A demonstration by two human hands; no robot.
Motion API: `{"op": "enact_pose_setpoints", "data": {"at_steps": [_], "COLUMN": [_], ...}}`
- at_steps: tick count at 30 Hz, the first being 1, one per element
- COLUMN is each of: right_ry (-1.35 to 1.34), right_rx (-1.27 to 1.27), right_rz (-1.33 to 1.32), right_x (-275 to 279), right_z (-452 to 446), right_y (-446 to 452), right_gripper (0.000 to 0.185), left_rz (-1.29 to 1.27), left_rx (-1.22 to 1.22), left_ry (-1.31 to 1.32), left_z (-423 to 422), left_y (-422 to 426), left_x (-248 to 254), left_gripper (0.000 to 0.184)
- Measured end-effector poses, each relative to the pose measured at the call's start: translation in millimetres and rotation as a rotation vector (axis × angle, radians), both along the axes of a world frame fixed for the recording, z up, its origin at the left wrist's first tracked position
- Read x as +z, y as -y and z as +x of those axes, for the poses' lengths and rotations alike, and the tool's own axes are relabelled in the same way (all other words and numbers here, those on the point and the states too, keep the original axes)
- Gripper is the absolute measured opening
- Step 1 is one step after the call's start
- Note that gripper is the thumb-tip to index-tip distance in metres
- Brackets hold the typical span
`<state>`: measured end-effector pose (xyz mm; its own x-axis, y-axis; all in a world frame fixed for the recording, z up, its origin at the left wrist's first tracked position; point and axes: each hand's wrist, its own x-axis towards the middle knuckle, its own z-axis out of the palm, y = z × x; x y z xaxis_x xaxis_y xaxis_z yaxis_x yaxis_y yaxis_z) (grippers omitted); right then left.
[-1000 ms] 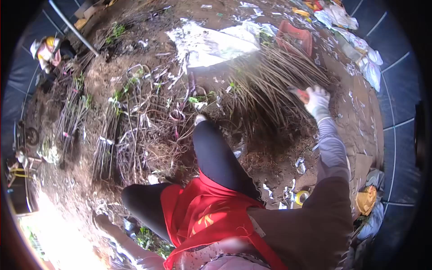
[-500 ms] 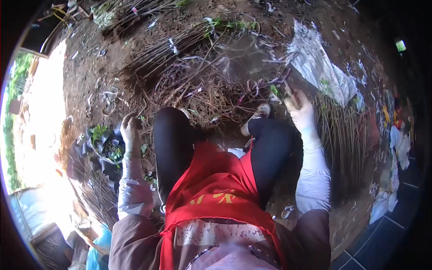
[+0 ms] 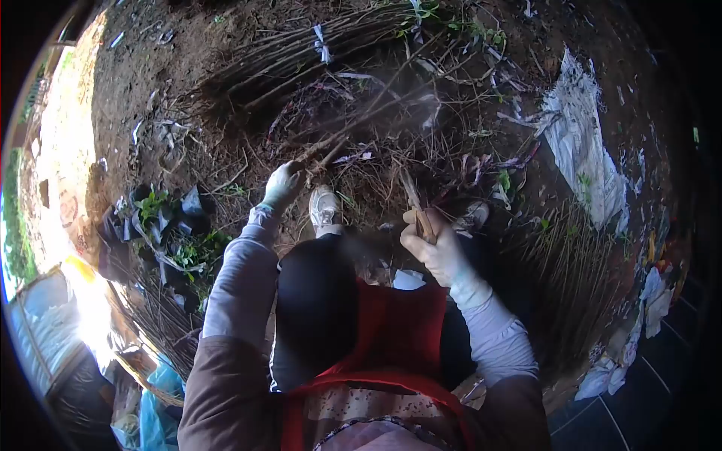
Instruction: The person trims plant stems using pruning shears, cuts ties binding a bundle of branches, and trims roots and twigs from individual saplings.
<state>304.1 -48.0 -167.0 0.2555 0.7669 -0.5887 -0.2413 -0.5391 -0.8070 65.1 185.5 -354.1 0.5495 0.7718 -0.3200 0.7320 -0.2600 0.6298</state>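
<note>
My left hand (image 3: 284, 186), in a pale glove, is closed at the thick lower end of a woody stem (image 3: 353, 124). The stem slants up and right over a heap of roots and twigs (image 3: 376, 161). My right hand (image 3: 436, 244), also in a pale glove, grips a hand tool (image 3: 412, 197) with brownish handles and a narrow greyish front end pointing up at the heap. Whether that tool has one blade or two, I cannot make out. The tool's tip is close to the roots, apart from my left hand.
A bundle of bare stems (image 3: 278, 64), tied with a white strip, lies beyond the heap. More stems (image 3: 579, 278) stand at the right near a torn white sheet (image 3: 579, 135). Leafy plants with dark wrapping (image 3: 177, 233) sit at the left. My shoe (image 3: 325, 207) borders the heap.
My left hand has moved right and forward to the stem's end and closed on it. My right hand has come left with the tool, towards the middle. The view has shifted.
</note>
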Motion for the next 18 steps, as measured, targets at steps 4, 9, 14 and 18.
{"op": "enact_pose_setpoints", "data": {"at_steps": [4,9,14,18], "right_ry": [0.078,0.29,0.292,0.337], "right_rx": [0.116,0.21,0.203,0.193], "right_rz": [0.062,0.133,0.115,0.175], "right_x": [9.9,16.3,14.9,29.1], "right_z": [7.8,14.1,15.9,14.5], "right_y": [3.5,6.2,11.4,6.7], "right_gripper": [0.034,0.04,0.039,0.037], "left_rz": [0.06,0.139,0.093,0.159], "left_rx": [-0.117,-0.175,-0.127,-0.117], "left_ry": [-0.189,-0.271,-0.399,-0.266], "left_z": [68.6,117.3,125.0,107.5], "left_y": [-28.9,-31.0,-21.5,-20.0], "left_x": [-25.3,-81.6,-60.5,0.9], "left_gripper": [0.03,0.049,0.039,0.032]}}
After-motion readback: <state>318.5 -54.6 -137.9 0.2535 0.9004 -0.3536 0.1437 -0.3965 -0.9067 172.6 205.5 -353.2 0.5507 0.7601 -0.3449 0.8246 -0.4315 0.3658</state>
